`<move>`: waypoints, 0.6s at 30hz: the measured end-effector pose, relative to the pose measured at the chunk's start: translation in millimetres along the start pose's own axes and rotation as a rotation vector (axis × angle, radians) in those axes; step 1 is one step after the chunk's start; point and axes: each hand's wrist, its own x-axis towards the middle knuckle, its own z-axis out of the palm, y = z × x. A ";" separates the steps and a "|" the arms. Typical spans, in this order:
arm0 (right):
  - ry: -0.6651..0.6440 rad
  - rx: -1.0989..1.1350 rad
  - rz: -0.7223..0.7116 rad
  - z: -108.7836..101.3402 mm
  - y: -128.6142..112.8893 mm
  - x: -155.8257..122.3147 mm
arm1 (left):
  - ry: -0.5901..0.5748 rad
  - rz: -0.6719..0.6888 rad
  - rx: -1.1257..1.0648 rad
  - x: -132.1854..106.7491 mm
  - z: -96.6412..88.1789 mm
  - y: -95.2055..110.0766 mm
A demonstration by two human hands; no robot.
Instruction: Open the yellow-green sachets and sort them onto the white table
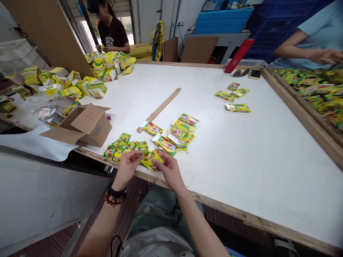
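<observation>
Both hands meet over the table's near edge. My left hand [129, 166] is closed, its fingertips pinching the left side of a small yellow and green sachet [152, 159]. My right hand [171, 170] grips the same sachet from the right, thumb on top; whether more than one is held cannot be made out. Beside my left hand lies a loose group of green and yellow sachets [120, 144]. Just beyond my right hand are several flat, printed yellow cartons [165, 143], some with white end flaps raised. Another printed carton [152, 127] touches a wooden strip [164, 103].
An open cardboard box [92, 125] stands at the left, with heaps of yellow cartons [109, 64] behind. Several cartons [238, 107] lie to the right, near a red bottle [239, 56] and a phone [254, 74]. A wood-edged bin [308, 110] holds sachets. Two co-workers stand across the table.
</observation>
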 end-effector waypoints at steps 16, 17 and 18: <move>0.474 -0.011 0.020 -94.5 20.4 -58.5 | -0.039 0.096 0.814 15.0 56.7 -22.1; 0.485 -0.005 0.012 -95.0 20.9 -58.4 | -0.020 0.082 0.747 14.0 56.2 -20.6; 0.494 0.009 0.006 -95.9 21.1 -58.5 | 0.007 0.070 0.658 12.9 54.6 -18.4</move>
